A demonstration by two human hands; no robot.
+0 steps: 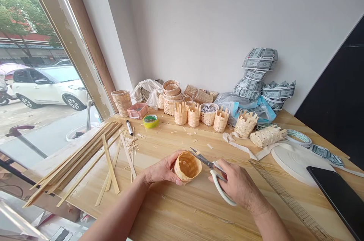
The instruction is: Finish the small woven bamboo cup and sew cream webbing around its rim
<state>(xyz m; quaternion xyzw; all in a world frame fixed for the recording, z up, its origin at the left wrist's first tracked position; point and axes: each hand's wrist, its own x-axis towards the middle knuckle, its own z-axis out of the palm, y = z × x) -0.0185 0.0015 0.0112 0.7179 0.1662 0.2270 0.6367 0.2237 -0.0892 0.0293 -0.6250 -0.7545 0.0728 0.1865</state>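
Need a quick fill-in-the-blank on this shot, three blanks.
The left hand cups a small woven bamboo basket, while the right hand holds a pair of ____.
Loose bamboo strips lie on the table to the ____ of the hands.
A long ruler lies on the table nearer the ____ hand.

Missing words: scissors; left; right.

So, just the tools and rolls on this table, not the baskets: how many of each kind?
Scissors: 1
Marker pen: 1
Clear ruler: 1
Yellow tape roll: 1
Narrow white roll: 1
Wide white roll: 1
Total: 6
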